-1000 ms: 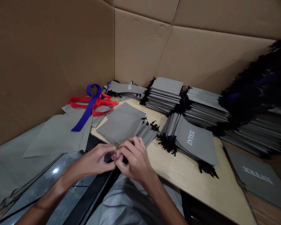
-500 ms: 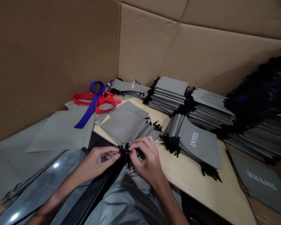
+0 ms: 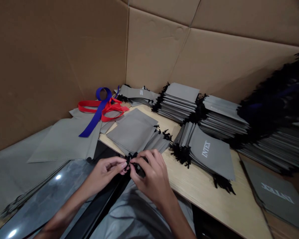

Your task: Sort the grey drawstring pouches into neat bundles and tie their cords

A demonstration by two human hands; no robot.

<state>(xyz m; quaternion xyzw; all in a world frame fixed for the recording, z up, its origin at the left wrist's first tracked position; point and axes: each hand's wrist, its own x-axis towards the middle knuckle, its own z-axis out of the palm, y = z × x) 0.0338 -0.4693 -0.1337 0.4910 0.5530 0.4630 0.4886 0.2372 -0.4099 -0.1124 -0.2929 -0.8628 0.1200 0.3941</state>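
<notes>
Both my hands meet over the near edge of the wooden board, at a bunch of black drawstring ends (image 3: 131, 156). My left hand (image 3: 109, 170) is closed, thumb and fingers pinching black cord. Close beside it on the right, my right hand (image 3: 149, 167) pinches the cord too, its fingertips almost touching the left ones. Just beyond them lie grey drawstring pouches (image 3: 133, 131), fanned out with black cord tufts at their edges. Exactly how the cord runs between my fingers is hidden.
Stacks of grey pouches (image 3: 180, 101) stand along the cardboard wall (image 3: 154, 46). A printed INTEX pile (image 3: 211, 151) lies to the right. Red ribbon (image 3: 112, 113) and blue ribbon (image 3: 96, 116) rest on the left pouches. A dark glossy surface (image 3: 62, 186) is at near left.
My right hand has moved slightly left, bringing its fingertips up against the left hand's. The left hand stays nearly in place. The stacks have not moved.
</notes>
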